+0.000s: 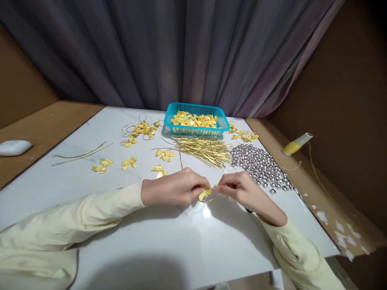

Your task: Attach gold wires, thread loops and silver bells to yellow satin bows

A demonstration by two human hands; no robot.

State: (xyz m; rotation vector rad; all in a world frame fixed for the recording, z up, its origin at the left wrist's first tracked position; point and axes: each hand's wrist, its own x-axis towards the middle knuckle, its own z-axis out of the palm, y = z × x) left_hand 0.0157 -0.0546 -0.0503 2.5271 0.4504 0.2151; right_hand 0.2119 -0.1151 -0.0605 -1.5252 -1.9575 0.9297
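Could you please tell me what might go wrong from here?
The yellow bow at the left hand's fingertips is small, so it could slip or get creased.
The small silver pieces lie loose beside the right hand, close to the edge of the white tabletop; a brush of the arm might scatter them.
The gold strips overlap in a loose heap and could tangle.
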